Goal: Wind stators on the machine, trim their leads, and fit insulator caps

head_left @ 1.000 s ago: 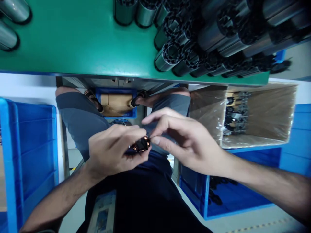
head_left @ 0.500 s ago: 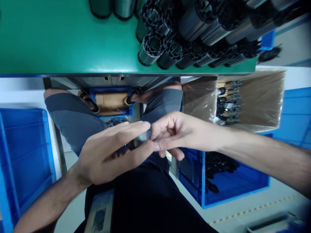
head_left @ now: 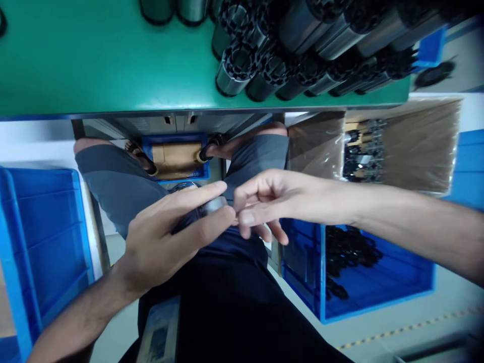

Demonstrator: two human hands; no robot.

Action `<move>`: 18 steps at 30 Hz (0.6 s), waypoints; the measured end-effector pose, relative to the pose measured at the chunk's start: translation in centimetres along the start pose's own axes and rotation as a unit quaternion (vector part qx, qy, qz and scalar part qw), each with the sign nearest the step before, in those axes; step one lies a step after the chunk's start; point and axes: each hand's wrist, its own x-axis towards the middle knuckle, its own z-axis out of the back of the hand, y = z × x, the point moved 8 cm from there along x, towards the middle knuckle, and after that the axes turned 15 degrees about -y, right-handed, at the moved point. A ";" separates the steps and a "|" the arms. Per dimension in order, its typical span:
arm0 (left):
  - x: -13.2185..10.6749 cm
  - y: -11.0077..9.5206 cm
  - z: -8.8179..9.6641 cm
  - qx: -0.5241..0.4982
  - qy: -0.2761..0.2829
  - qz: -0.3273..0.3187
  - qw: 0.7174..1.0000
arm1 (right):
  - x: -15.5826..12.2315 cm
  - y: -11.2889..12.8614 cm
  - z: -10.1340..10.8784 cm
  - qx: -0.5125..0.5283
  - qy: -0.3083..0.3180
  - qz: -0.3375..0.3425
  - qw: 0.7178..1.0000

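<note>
My left hand [head_left: 166, 237] grips a short metal cylinder [head_left: 206, 210] over my lap, thumb and forefinger wrapped round it. My right hand [head_left: 264, 204] meets it from the right, thumb and forefinger pinched at the cylinder's end; what the fingers pinch is hidden. On the green bench [head_left: 94, 60] above stand several similar steel cylinders with black toothed caps [head_left: 264, 55].
A blue crate [head_left: 41, 237] stands at my left. At my right are a blue crate holding black parts [head_left: 351, 252] and a plastic-lined cardboard box with more black parts [head_left: 363, 151]. Under the bench a small blue tray holds a brown box [head_left: 176, 159].
The copper-wound part seen in my left hand a second ago is now hidden; a metal cylinder shows instead. My right hand has closed into a pinch against it. The view shifted slightly.
</note>
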 end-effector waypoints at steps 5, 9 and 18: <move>0.7 0.7 -0.8 -0.006 0.055 0.071 0.996 | -0.9 3.5 -0.3 -0.149 -0.109 0.199 0.962; -0.3 2.6 -1.5 -0.097 0.137 0.207 0.964 | -3.2 6.7 0.8 -0.279 -0.191 0.313 0.888; -0.3 -0.8 0.9 0.040 -0.058 -0.124 0.990 | -0.3 0.3 -0.4 -0.023 -0.020 0.025 0.999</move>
